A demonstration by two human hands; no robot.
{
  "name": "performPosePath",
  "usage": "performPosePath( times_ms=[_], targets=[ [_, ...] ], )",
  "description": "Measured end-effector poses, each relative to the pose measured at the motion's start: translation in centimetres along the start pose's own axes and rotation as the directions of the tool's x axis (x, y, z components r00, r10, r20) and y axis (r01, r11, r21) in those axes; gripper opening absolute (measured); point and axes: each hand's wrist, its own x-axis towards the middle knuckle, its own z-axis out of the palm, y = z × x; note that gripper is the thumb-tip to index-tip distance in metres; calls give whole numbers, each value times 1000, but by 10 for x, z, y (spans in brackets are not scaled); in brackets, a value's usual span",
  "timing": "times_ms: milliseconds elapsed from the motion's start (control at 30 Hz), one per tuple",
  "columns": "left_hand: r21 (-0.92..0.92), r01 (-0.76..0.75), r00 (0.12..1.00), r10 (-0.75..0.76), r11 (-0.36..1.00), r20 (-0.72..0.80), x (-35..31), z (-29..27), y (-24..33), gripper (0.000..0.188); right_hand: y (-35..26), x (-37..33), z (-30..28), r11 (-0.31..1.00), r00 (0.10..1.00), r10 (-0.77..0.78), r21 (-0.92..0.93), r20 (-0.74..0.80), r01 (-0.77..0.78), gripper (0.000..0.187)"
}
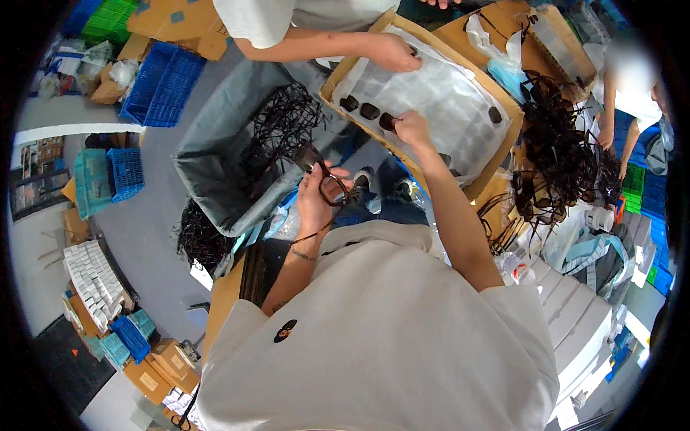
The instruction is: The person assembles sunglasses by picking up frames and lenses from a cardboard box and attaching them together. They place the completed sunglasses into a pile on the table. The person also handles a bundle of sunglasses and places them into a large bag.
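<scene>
Far left, stacked blue crates [159, 85] and cardboard boxes on the floor, a block of small white boxes [93, 276] lower down. Next, a grey bag-lined bin [215, 154] with a tangle of dark eyeglass frames [284, 118] spilling at its right side. Left hand [314, 197], grip closed on a pair of dark-rimmed glasses [327, 183]; frame sits between thumb and fingers at the top of the hand, one lens ring sticking out to the right, temples trailing down past the wrist. Right hand [412, 128] reaches forward over the near edge of a cardboard tray [420, 93] lined with a clear plastic pocket sheet; fingers curled and pinched onto a small dark piece [388, 121] at the sheet's edge, in line with two more dark pieces [359, 108] just to its left. Another person's hand [394, 52] rests on the far side of the same tray. Right of that, a big heap of dark frames [557, 154] on the counter, white boxes [582, 316] below it.
</scene>
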Motion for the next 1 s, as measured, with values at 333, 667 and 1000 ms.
performPosePath(
  times_ms=[333,667,1000],
  targets=[
    [262,68,980,-114,963,165,15,19,9,33,-33,-35,-38,983,989,-65,-178,-136,40,35],
    [703,-674,633,-313,226,708,5,153,40,42,-5,-212,-144,873,847,-472,266,246,409,29],
    [588,-201,727,-283,784,626,-14,121,-87,35,37,-248,-94,484,993,-102,870,-53,96,24]
  ],
)
